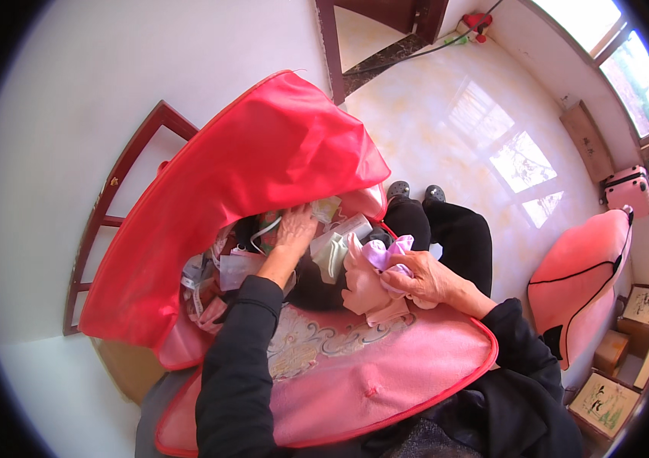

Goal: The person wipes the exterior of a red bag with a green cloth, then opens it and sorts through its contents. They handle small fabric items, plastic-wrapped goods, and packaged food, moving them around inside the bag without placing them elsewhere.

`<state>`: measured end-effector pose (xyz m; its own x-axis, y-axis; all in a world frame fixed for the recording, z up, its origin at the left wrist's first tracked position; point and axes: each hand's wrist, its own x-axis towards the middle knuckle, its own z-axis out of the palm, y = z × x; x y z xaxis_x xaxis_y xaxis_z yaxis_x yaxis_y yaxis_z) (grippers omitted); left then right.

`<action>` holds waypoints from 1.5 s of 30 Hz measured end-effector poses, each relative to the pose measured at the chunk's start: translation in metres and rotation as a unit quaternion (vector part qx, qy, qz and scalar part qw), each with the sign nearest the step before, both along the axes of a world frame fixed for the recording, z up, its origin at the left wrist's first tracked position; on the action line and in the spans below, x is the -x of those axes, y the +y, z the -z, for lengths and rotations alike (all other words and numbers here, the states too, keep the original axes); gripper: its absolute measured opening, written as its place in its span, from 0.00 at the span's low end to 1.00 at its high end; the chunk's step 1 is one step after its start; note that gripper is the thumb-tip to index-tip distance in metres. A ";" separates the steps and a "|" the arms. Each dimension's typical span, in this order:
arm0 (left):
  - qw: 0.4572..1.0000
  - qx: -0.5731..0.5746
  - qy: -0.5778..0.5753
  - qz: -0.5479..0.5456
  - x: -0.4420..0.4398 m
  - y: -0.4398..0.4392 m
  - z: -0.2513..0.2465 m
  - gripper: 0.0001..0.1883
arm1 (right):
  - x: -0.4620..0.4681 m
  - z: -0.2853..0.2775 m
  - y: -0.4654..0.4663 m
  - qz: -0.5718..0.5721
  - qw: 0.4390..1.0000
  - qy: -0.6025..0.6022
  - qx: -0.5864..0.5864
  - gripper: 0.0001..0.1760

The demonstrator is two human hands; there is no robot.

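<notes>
A large red fabric zip bag [267,143] stands unzipped, with its pink-lined flap [370,395] folded back toward me. My left hand [297,229] reaches inside among the contents; its fingertips are partly hidden, so its grasp is unclear. Close to it are a white cord [257,236] and a green item [270,226]. A lilac cloth [378,253] is pinched in my right hand [424,277] over the bag's right side. Pale pink fabric [367,292] hangs just below that hand, beside a folded pale green cloth [331,257]. White packets [238,270] lie further left in the bag.
Beyond the bag, a dark red wooden frame [108,189] leans against the white wall [101,68]. To the right are a pink plush cushion [579,275], a small pink suitcase [629,190] and decorated boxes [605,401]. A cable [416,55] crosses near the doorway.
</notes>
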<state>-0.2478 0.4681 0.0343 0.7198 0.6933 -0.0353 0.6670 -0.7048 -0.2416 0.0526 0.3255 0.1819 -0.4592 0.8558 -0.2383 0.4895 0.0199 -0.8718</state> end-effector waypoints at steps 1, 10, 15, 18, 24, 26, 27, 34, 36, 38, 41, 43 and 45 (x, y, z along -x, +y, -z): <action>1.000 0.023 0.016 -0.005 0.000 0.000 -0.001 0.14 | 0.000 0.002 -0.001 0.000 1.000 0.000 -0.004 0.24; 0.978 0.041 0.197 0.048 -0.015 -0.005 0.017 0.13 | -0.002 -0.005 -0.006 0.046 0.998 0.031 0.043 0.32; 0.997 0.044 -0.055 -0.036 -0.001 0.012 0.008 0.11 | -0.006 0.002 -0.006 -0.004 0.997 -0.048 -0.067 0.32; 0.995 0.036 -0.062 -0.072 0.018 0.024 0.000 0.08 | -0.001 0.005 -0.005 0.011 0.990 -0.028 -0.135 0.27; 0.994 0.104 0.044 0.004 -0.012 0.003 -0.001 0.13 | -0.003 0.004 -0.007 -0.034 0.966 -0.027 -0.253 0.25; 0.995 0.074 0.069 -0.025 -0.008 0.007 0.026 0.12 | -0.003 0.000 -0.007 -0.074 0.961 -0.031 -0.263 0.25; 0.994 0.057 0.081 -0.036 -0.011 0.010 0.027 0.11 | -0.004 -0.002 -0.006 -0.092 0.958 -0.035 -0.269 0.25; 0.825 0.282 -0.437 -0.224 -0.006 0.017 -0.052 0.11 | -0.002 -0.001 -0.009 0.022 0.982 0.142 -0.120 0.13; 0.727 0.371 -0.519 -0.254 0.011 0.017 -0.077 0.07 | 0.000 -0.004 -0.008 0.065 0.980 0.178 -0.060 0.11; 0.584 0.494 -0.574 -0.292 0.024 0.011 -0.101 0.07 | -0.002 0.006 -0.007 0.066 0.979 0.183 -0.069 0.15; 0.420 0.532 -0.615 -0.403 0.045 0.010 -0.122 0.07 | 0.001 0.011 -0.004 0.043 0.981 0.177 -0.062 0.14; 0.465 0.504 -0.594 -0.421 0.065 0.010 -0.123 0.06 | 0.002 0.009 -0.002 0.033 0.985 0.164 -0.044 0.12; 0.491 0.490 -0.578 -0.431 0.078 0.011 -0.120 0.06 | 0.002 0.005 -0.001 0.037 0.988 0.146 -0.017 0.10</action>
